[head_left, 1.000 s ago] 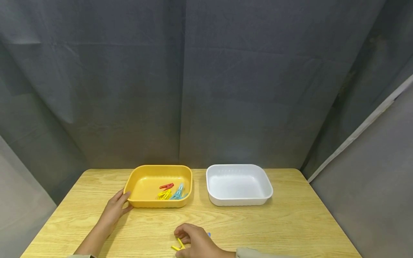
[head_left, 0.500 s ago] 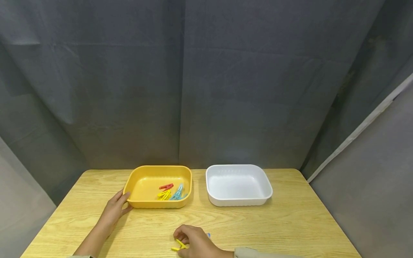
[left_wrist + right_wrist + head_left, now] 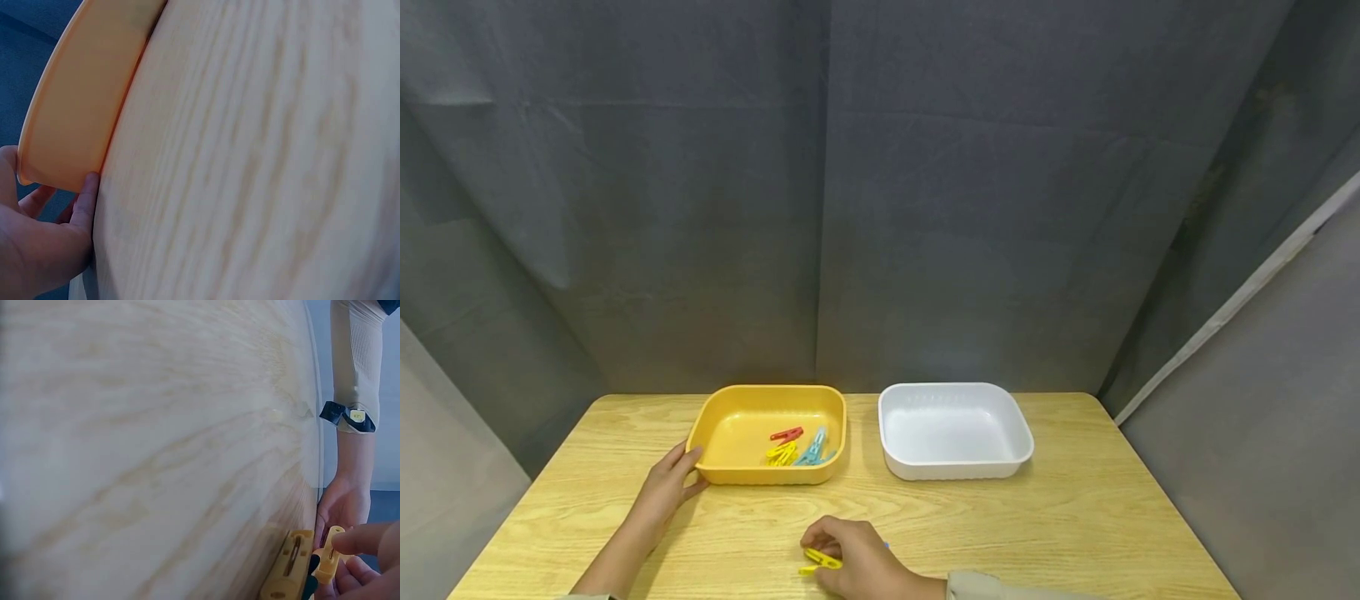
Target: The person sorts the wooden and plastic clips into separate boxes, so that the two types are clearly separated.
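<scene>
My left hand [image 3: 668,482] holds the near left corner of a yellow plastic tray [image 3: 760,474]. In the left wrist view, the fingers of that hand spread round the end of the tray, from its rim to its base. Inside the tray lie a red clothespin [image 3: 787,434], yellow clothespins [image 3: 782,453] and light blue clothespins [image 3: 812,450]. Nearer the front, my right hand [image 3: 867,560] pinches a yellow clothespin [image 3: 823,558] close over the table. The right wrist view shows a fingertip on its yellow plastic [image 3: 330,556], with a dark green bit [image 3: 310,582] beside it.
A white tray [image 3: 958,471] stands to the right of the yellow one, with a gap between them. A small blue piece [image 3: 886,545] peeks out behind my right hand. The wooden table [image 3: 1075,517] ends at a grey curtain [image 3: 970,250].
The yellow clothespin has turned a little within my right hand's fingers, and its splayed legs look closer together. The left hand and both trays have stayed put.
</scene>
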A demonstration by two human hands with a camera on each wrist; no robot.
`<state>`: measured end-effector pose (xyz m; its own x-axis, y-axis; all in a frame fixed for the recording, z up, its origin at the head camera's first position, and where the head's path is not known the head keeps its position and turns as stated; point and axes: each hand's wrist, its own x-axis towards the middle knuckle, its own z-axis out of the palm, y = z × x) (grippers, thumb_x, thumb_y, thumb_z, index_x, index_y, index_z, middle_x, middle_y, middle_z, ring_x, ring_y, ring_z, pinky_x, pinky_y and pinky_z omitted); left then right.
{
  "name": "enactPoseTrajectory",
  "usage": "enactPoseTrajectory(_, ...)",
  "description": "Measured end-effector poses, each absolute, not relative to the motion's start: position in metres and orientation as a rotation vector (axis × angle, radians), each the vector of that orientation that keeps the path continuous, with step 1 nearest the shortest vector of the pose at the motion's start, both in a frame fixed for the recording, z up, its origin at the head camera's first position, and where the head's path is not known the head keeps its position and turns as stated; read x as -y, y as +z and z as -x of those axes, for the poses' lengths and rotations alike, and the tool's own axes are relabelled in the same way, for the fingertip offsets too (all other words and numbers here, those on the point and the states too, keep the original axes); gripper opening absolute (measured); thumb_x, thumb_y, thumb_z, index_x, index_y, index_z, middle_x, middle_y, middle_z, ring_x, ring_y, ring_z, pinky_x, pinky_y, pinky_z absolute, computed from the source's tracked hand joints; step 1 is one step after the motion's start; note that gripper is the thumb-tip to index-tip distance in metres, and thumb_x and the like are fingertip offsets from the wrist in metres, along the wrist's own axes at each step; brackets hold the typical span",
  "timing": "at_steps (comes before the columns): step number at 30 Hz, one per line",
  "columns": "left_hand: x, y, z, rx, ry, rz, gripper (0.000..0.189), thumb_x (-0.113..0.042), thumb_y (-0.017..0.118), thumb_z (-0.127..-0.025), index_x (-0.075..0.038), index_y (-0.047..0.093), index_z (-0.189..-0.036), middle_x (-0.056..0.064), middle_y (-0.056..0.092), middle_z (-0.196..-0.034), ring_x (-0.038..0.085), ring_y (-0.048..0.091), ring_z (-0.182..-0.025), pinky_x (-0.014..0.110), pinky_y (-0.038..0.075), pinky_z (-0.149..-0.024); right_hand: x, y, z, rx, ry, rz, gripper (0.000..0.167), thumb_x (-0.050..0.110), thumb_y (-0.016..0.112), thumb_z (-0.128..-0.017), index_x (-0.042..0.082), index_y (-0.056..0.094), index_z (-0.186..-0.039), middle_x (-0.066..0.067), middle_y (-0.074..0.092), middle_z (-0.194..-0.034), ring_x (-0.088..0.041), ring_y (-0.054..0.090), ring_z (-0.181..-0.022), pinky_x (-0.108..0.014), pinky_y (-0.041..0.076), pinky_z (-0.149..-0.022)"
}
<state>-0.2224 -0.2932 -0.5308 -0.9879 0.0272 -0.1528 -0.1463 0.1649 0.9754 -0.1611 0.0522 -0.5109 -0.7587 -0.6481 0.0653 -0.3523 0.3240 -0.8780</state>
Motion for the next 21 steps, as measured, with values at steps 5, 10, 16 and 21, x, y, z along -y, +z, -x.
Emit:
enactPoseTrajectory(5, 0.2928, -0.5302, 0.2217, -2.3, 1.94, 0.122, 0.076, -0.051, 0.041, -0.11, -0.004, 0.017, -0.164, 0.021, 0.019, -0.168, 0.042, 0.025, -0.152, 0.045, 0.048, -0.114, -0.0516, -0.5108, 0.162, -2.313, -1.427, 0.885, 0.031, -0.007, 0.076, -0.086, 0.008, 0.069, -0.113, -0.001, 0.073, -0.114, -0.002, 0.065, -0.102, -0.015, 0.057, -0.091)
enactPoseTrajectory(10, 0.2926, -0.5298, 0.2218, -2.299, 1.942, 0.122, 0.074, -0.05, 0.04, -0.111, -0.004, 0.017, -0.164, 0.02, 0.02, -0.168, 0.042, 0.026, -0.152, 0.044, 0.048, -0.114, -0.051, -0.5088, 0.1619, -2.308, -1.447, 0.822, 0.033, -0.009, 0.076, -0.086, 0.011, 0.07, -0.112, 0.003, 0.073, -0.113, -0.002, 0.066, -0.103, -0.014, 0.056, -0.09)
enactPoseTrajectory(16, 0.2924, -0.5299, 0.2216, -2.295, 1.952, 0.12, 0.074, -0.049, 0.041, -0.111, -0.004, 0.016, -0.164, 0.021, 0.018, -0.169, 0.043, 0.025, -0.152, 0.044, 0.049, -0.113, -0.05, -0.5042, 0.1631, -2.288, -1.486, 0.758, 0.035, -0.01, 0.075, -0.086, 0.013, 0.07, -0.112, 0.007, 0.071, -0.115, -0.006, 0.065, -0.11, -0.016, 0.056, -0.093)
enactPoseTrajectory(21, 0.2924, -0.5299, 0.2214, -2.3, 1.949, 0.115, 0.074, -0.049, 0.041, -0.111, -0.004, 0.016, -0.164, 0.022, 0.017, -0.169, 0.044, 0.024, -0.152, 0.043, 0.05, -0.112, -0.0495, -0.5017, 0.1662, -2.272, -1.497, 0.72, 0.035, -0.01, 0.075, -0.088, 0.013, 0.07, -0.113, 0.007, 0.071, -0.116, -0.005, 0.064, -0.113, -0.017, 0.056, -0.096)
